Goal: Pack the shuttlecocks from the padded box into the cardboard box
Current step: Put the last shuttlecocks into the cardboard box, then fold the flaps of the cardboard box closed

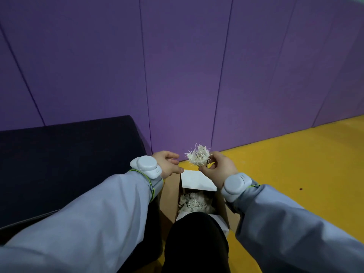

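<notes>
just below the middle of the frame the person's right hand [218,166] pinches a worn white shuttlecock [198,156] between thumb and fingertips, holding it by its base with the ragged feathers fanned up and to the left. the left hand [169,163] is just to the left of it, apart from the feathers, fingers loosely spread and holding nothing. both wrists carry a pale grey band [146,166] with a rounded puck on it, and both arms are in light blue sleeves [94,217] that run in from the lower corners of the frame.

under the hands, at lower centre, sits an open cardboard box [169,201] with brown walls and a white flap [195,180] folded inward at its far end. a heap of white shuttlecocks [194,201] lies in the bottom of it. a dark trouser leg [197,243] covers the near end of the box.

on the left side of the frame is a big dark padded box [65,160], touching or just beside the cardboard one; its inside cannot be seen from here. the floor [295,164] on the right is yellow, and a purple padded wall [177,66] fills the upper half of the frame.
</notes>
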A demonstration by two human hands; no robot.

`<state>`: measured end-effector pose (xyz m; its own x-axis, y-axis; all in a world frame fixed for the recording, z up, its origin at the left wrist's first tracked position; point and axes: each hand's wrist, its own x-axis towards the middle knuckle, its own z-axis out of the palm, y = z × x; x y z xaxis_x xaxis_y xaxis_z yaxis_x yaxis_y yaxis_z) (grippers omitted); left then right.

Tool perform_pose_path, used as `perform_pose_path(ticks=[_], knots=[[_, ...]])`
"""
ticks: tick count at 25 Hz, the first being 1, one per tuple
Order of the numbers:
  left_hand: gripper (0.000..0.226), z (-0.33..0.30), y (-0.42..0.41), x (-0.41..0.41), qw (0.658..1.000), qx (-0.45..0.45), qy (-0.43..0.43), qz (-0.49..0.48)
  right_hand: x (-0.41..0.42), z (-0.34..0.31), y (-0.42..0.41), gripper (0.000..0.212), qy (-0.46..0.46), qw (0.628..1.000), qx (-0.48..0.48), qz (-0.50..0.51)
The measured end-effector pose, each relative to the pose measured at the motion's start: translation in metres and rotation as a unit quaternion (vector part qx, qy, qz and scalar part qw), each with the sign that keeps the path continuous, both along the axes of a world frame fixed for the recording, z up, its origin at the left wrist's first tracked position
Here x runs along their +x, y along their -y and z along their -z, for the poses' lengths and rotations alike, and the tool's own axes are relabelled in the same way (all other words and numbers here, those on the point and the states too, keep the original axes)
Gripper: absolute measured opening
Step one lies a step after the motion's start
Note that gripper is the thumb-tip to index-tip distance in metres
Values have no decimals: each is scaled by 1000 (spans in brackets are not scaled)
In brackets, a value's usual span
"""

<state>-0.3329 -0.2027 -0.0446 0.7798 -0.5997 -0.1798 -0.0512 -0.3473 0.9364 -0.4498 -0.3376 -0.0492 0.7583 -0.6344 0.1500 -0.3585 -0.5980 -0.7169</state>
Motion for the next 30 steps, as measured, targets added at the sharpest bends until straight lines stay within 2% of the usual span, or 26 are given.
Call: perform_pose_path(ticks=[5, 10, 15, 20, 23, 25, 27, 30], knots=[[53, 46, 41, 17, 996, 88, 2, 13, 7, 50, 49, 39, -90, 995, 22, 26], [44, 101, 89, 43, 987, 162, -13, 10, 26, 105, 104, 40, -139, 987, 69, 33], [46, 169, 122, 70, 964, 264, -21, 34, 42, 174, 139, 25, -222, 965, 130, 49], [47, 219, 150, 86, 955, 293, -26, 39, 74, 229, 162, 16, -272, 946, 165, 57], [48, 233, 159, 98, 951, 308, 2, 38, 98, 242, 173, 48, -279, 941, 187, 45], [51, 238, 159, 107, 944, 325, 61, -6, 104, 245, 173, 61, -297, 936, 184, 43], [58, 245, 156, 116, 925, 355, 114, -75, 106, 251, 172, 63, -312, 932, 179, 42], [74, 254, 148, 121, 903, 396, 102, -129, 100, 254, 168, 59, -303, 934, 184, 55]])
